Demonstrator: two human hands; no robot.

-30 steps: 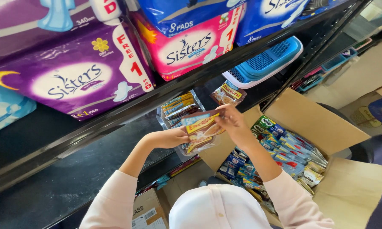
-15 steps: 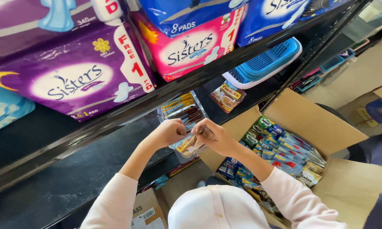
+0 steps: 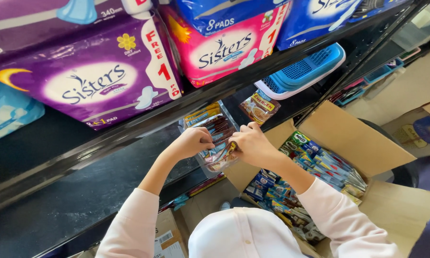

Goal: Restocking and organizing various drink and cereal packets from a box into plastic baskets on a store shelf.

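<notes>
Sachets in brown, red and yellow foil [image 3: 218, 138], packed upright in a row, fill a clear plastic tray [image 3: 190, 120] that sits at the front edge of the black metal shelf [image 3: 72, 200]. Their glossy top edges catch the light, and the nearest ones lean slightly towards the person. Largest in view, on the upper shelf, are soft purple, pink and blue packs of pads [image 3: 91, 81], and beside them to the right a stack of blue plastic baskets [image 3: 303, 71]. Below and to the right stands an open brown cardboard box [image 3: 358, 138], crammed with small green, blue and red sachets [image 3: 320, 165]. One loose brown sachet [image 3: 259, 107] lies on the shelf just behind the tray. Both hands are close together at the tray's near end: the left hand [image 3: 191, 142] curls its fingers over the sachet tops, and the right hand [image 3: 253, 143] pinches the foremost sachets against the row.
</notes>
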